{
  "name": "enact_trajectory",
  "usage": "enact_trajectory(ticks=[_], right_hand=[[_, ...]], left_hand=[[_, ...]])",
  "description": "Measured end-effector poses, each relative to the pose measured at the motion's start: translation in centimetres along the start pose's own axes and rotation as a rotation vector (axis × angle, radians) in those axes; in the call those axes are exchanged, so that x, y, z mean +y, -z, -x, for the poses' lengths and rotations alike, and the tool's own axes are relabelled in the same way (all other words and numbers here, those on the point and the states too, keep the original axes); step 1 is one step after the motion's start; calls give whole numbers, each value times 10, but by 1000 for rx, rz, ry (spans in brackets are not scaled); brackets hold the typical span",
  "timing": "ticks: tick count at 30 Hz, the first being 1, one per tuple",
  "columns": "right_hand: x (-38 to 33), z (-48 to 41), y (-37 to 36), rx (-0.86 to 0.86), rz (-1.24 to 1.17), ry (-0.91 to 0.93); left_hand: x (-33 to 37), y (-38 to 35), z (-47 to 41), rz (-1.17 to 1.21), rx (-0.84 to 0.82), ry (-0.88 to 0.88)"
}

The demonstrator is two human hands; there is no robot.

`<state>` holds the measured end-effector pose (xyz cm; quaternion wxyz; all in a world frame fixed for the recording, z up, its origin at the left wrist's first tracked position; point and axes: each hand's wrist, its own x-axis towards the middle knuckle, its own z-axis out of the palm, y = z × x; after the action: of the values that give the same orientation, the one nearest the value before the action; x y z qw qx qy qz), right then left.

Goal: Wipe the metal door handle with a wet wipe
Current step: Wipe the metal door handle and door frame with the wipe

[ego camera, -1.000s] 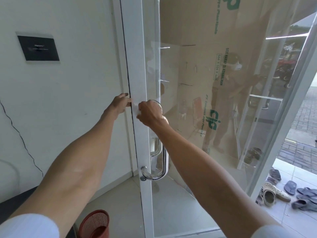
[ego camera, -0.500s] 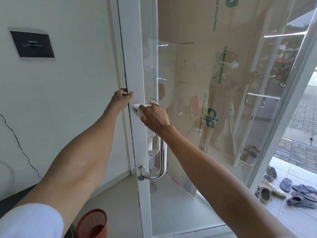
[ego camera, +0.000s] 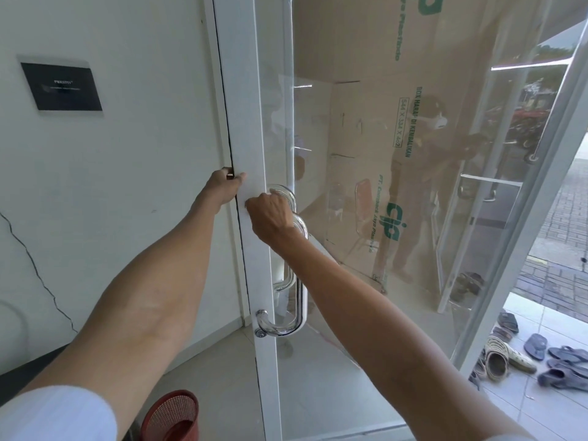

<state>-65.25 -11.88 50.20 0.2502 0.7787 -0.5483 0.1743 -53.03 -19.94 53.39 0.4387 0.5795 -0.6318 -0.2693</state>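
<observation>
I stand just behind the person at the door (ego camera: 246, 116), a white frame with a glass (ego camera: 350, 297) pane. The handle (ego camera: 300, 291), a polished steel bar, sits upright on the frame at the middle of the scene, with its lower bend meeting the frame at about 6 o'clock from the hands.

The right hand (ego camera: 270, 218) is at the top bend of the handle, with its fingers curled tight round the bar. Of the wipe (ego camera: 247, 207) only a pale scrap shows at the knuckles, at 9 o'clock from the fist. It is hard to tell apart from the white frame, and the rest is hidden under the hand.

The left hand (ego camera: 224, 186) is just beside it, at 10 o'clock. It grips the edge of the door, thumb on the front face and fingers hooked round into the dark gap by the wall.

A dark plaque (ego camera: 62, 87) hangs on the wall at 10 o'clock. A red basket (ego camera: 173, 415) stands on the floor at 7 o'clock. Printed cardboard (ego camera: 445, 43) stands behind the glass at 1 o'clock. Sandals (ego camera: 541, 354) lie scattered on the tiles at 4 o'clock.
</observation>
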Motion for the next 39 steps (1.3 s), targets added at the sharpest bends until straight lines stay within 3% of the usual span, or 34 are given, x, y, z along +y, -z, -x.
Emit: enact_trajectory(ticks=[5, 10, 14, 17, 20, 25, 31, 35, 39], right_hand=[[25, 20, -22, 143, 10, -28], [48, 46, -45, 311, -101, -182], [58, 61, -57, 248, -545, -483], [63, 68, -71, 266, -873, -578], [71, 76, -82, 179, -1077, -602], [76, 93, -97, -5, -1180, -560], [73, 115, -125, -178, -1050, -617], [78, 107, -109, -206, -1150, -588], [85, 88, -74, -78, -1354, -581]], left_hand=[[-1, 1, 0, 21, -34, -13], [-2, 2, 0, 27, -46, -14], [-2, 1, 2, 30, -36, -10], [-1, 2, 4, 26, -37, -6], [0, 2, 6, 9, -42, -2], [1, 1, 10, -18, -35, 5], [2, 1, 12, -16, -34, 18], [4, 1, 14, -21, -33, 30], [5, 1, 14, -19, -24, 43]])
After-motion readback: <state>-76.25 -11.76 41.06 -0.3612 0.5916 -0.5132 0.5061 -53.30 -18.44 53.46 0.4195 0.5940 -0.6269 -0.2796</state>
